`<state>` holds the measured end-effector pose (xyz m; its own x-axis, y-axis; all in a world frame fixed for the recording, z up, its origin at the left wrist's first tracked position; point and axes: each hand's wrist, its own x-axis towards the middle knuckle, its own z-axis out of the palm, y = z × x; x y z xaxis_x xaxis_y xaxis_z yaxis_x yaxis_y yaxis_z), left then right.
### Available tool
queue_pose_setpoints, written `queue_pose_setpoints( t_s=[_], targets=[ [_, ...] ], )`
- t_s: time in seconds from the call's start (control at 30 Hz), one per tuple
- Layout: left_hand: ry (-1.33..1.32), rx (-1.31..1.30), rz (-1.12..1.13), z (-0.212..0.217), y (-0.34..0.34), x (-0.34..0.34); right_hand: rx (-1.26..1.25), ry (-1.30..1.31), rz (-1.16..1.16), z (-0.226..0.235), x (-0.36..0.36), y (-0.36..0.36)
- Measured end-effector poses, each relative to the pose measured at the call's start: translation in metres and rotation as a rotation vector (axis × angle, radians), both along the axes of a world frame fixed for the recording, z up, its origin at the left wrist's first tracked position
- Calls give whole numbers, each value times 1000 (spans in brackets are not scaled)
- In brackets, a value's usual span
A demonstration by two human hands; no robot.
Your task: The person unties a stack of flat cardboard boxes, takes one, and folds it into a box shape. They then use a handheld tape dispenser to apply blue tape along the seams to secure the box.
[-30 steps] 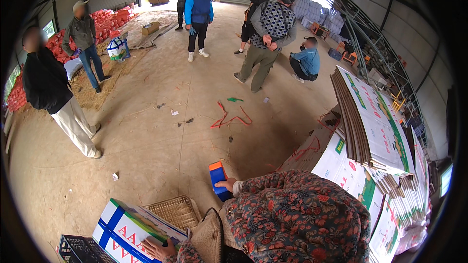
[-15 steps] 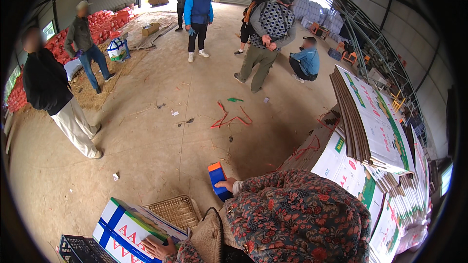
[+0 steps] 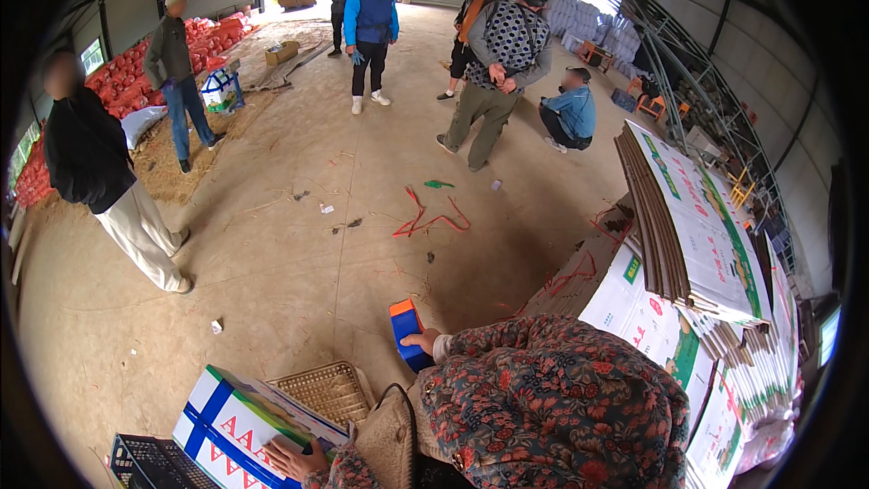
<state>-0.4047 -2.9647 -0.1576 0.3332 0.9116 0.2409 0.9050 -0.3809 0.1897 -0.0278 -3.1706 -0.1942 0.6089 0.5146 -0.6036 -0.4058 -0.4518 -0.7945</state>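
Observation:
My left hand (image 3: 303, 462) lies flat with fingers apart on a white carton (image 3: 237, 430), at the lower left. Blue tape (image 3: 206, 417) crosses this carton, which also has red print and green edges. My right hand (image 3: 424, 341) is wrapped round a blue-and-orange tape dispenser (image 3: 405, 321), held out to the right of the carton above the floor. Its orange end points away from me. Some of my right fingers are hidden behind it. Both my arms are in dark floral sleeves.
A beige plastic basket (image 3: 348, 380) is beyond the carton; a black crate (image 3: 136, 457) is left of it. Flattened cartons (image 3: 692, 217) are stacked high at my right. Red straps (image 3: 421, 222) litter the floor. Several people stand farther off; one squats (image 3: 572, 113).
A person in a dark jacket and jeans at the far left has straightened and shifted slightly right. My hands, the carton and the tape dispenser have stayed practically as they were.

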Motion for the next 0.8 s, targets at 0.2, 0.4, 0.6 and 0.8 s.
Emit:
queue_pose_setpoints(
  t_s=[0.2, 0.4, 0.6, 0.8],
  targets=[
    [0, 32, 2, -3, -1, 0, 12, -6, -47, -1, 2, -1],
    [13, 23, 12, 1, -1, 2, 14, -5, -83, -2, 3, -2],
    [14, -20, 20, -1, -1, 0, -1, -18, -77, -9, 6, -2],
    [-17, 0, -63, -21, 12, -12, -5, 3, -92, -14, 9, 0]
  ],
)
